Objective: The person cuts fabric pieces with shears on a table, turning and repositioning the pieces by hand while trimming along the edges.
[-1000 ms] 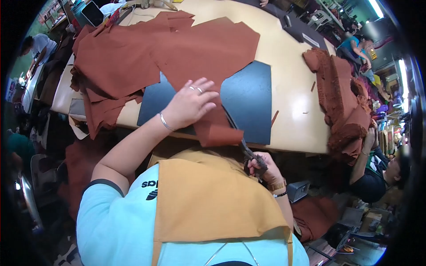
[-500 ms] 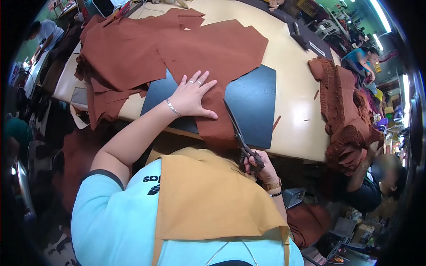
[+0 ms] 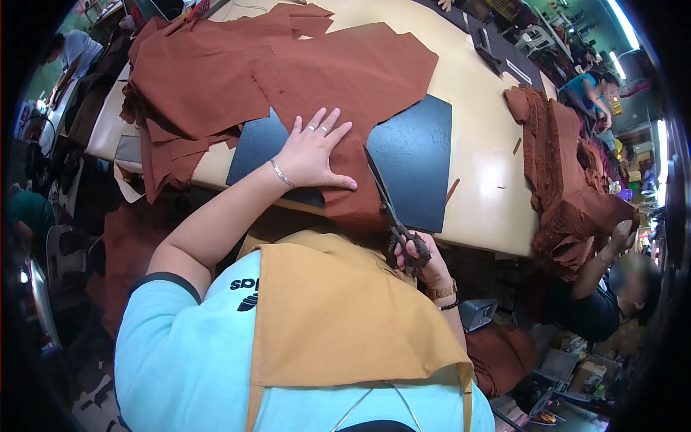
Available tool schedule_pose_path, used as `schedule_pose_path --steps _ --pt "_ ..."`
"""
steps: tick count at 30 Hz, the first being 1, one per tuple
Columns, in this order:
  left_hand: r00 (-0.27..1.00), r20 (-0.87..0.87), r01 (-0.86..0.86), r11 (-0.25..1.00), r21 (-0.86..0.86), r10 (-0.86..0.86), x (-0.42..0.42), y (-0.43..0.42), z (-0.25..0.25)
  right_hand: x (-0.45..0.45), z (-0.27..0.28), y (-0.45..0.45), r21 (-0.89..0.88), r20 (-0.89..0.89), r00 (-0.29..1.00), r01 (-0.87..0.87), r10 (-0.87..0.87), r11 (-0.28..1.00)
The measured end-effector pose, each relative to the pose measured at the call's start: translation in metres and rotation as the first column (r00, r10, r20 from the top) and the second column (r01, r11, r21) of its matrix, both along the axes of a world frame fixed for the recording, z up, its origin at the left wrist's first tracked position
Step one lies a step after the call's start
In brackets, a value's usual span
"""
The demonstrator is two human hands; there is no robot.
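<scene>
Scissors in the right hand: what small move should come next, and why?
Probably ease the scissors forward along the right edge of the rust-brown sheet: the blades lie along it, the right hand grips the handles, and the left hand lies spread across the sheet.

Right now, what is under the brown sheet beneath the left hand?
A dark board shows on both sides of the brown sheet, lying on the pale table. Whatever lies directly beneath the sheet is covered and cannot be seen.
</scene>
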State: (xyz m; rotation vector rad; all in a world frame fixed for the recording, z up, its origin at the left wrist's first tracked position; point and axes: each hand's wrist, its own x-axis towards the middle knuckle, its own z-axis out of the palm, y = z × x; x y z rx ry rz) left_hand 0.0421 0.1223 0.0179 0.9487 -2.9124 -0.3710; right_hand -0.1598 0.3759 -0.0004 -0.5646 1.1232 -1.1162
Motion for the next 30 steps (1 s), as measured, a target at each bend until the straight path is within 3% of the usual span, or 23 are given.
schedule_pose_path --steps 10,30 --pt "1.0 0.003 -0.011 0.999 -0.033 0.012 0.0 0.002 -0.006 -0.003 0.001 0.001 -0.006 -0.07 0.996 -0.055 0.055 0.998" --pt "0.997 -0.018 -0.079 0.995 -0.056 0.079 -0.006 0.025 -0.007 0.007 -0.004 0.01 -0.015 -0.078 0.995 0.064 -0.065 0.998"
